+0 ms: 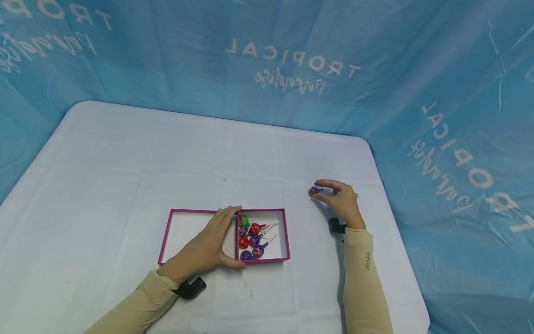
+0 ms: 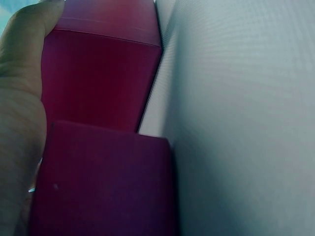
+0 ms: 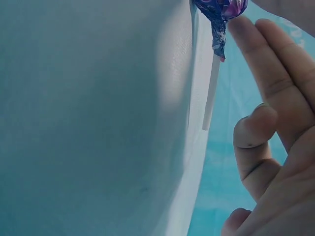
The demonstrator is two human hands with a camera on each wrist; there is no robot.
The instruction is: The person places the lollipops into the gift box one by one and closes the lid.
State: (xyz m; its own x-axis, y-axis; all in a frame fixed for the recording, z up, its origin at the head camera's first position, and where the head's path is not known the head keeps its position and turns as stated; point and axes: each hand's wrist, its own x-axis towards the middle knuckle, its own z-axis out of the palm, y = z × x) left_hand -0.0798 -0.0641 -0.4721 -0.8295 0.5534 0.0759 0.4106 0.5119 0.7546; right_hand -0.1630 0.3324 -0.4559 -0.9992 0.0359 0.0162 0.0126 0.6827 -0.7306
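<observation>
My right hand (image 1: 341,200), above the right part of the table, pinches a purple-wrapped lollipop (image 1: 314,190) between thumb and fingers. In the right wrist view the white stick (image 3: 211,93) of that lollipop points downward. My left hand (image 1: 208,243) spans a magenta-edged box (image 1: 288,241), thumb at its near wall and fingers at the far one, gripping its left end. Several lollipops (image 1: 255,239) in red, purple and green wrappers lie inside, heads to the left. The left wrist view shows the thumb (image 2: 24,54) against the box's magenta side (image 2: 108,19).
A second magenta-edged box part (image 1: 165,236), white inside, sits directly left of the box, partly under my left forearm and hand. All stands on a white-covered table (image 1: 187,148) with rounded corners. Blue printed curtains (image 1: 292,106) hang behind and to the right.
</observation>
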